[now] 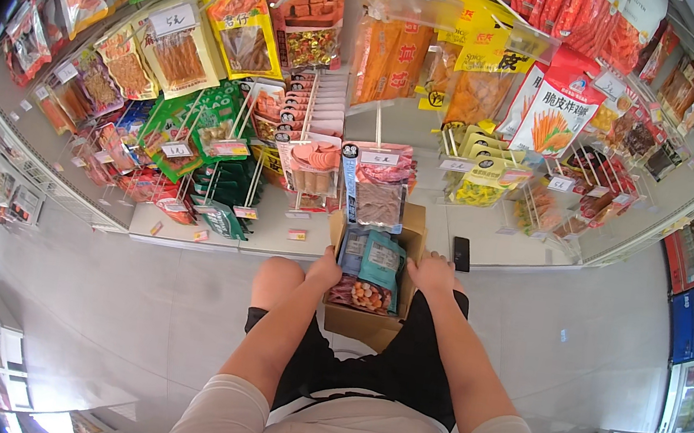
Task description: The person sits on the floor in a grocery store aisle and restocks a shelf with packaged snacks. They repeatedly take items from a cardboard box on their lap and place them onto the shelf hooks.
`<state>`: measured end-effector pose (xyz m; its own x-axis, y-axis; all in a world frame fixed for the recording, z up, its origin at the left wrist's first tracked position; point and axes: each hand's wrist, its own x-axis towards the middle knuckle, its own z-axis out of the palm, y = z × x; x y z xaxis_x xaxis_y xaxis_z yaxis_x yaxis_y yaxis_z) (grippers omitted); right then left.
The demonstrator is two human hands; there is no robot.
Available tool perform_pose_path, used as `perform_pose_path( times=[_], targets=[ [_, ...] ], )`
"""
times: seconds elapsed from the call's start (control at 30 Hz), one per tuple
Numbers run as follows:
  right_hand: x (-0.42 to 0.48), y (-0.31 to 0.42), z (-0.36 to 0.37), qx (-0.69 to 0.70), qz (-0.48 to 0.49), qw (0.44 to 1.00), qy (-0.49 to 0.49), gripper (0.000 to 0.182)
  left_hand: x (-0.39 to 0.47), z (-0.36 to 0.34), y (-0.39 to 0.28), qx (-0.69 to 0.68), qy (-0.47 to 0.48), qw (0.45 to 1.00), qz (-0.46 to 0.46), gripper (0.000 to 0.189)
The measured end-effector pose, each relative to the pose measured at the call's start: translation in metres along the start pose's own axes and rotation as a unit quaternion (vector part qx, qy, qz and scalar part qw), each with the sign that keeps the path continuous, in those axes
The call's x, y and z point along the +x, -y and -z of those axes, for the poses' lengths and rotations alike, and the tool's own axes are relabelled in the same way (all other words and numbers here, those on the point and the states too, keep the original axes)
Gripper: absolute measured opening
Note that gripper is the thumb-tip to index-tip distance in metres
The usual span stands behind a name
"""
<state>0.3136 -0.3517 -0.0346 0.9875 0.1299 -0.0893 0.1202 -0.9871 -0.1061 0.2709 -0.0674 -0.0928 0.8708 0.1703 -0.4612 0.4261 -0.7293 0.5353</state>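
Between my knees is an open cardboard box with its near flap folded down. My left hand grips its left side, and my right hand is on its right side. Inside lie snack packets: a teal packet with a clear window over orange and brown pieces, and a blue packet partly beneath it. Just beyond, a blue and pink packet of dried meat hangs from a display hook over the box's far end, hiding part of it.
A black smartphone lies on the white bottom shelf, right of my right hand. Hooks full of snack packets, such as pink sausage packets and green packets, reach out above the shelf. Grey tiled floor surrounds me.
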Motion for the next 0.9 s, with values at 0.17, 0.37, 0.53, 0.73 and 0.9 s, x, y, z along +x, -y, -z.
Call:
perform_pose_path(
  times=[0.17,0.37,0.53,0.73,0.9],
  targets=[
    [0.014,0.010,0.011,0.189,0.041,0.947,-0.255,0.056,-0.002,-0.001,0.001,-0.023,-0.032,0.999,-0.013,0.061],
    [0.090,0.089,0.058,0.533,0.057,0.815,-0.220,0.071,-0.005,0.006,-0.001,-0.017,-0.024,1.000,-0.008,0.059],
    [0.115,0.127,0.079,0.567,0.006,0.805,-0.172,0.064,-0.002,0.000,0.004,-0.039,-0.044,0.998,-0.009,0.060],
    [0.096,0.115,0.077,0.602,0.027,0.779,-0.172,0.031,-0.001,-0.001,0.002,-0.037,-0.025,0.999,0.004,0.062],
    [0.060,0.109,0.081,0.665,-0.008,0.743,-0.068,0.025,-0.002,0.003,0.006,-0.032,-0.015,0.999,-0.008,0.061]
  ],
)
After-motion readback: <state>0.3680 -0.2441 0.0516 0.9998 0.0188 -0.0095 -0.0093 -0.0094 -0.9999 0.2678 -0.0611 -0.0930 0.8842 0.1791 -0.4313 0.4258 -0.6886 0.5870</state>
